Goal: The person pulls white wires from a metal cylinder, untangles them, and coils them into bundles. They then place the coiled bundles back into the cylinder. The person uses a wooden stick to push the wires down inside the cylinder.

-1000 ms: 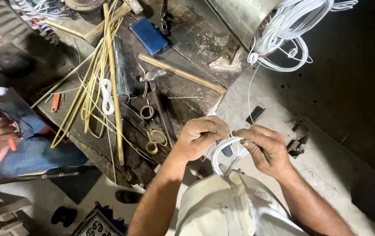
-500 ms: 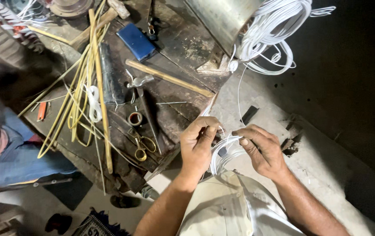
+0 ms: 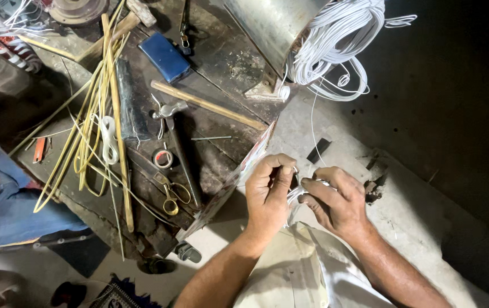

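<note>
Seen from above, the left hand and right hand pinched a small white wire loop between closed fingertips, just above the person's lap. A hammer and scissors lay on the workbench nearby.

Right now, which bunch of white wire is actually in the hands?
The small white loop, pinched between the left hand and right hand. The big white coil hangs by the metal cylinder, and another small bundle lies among yellow strips.
</note>
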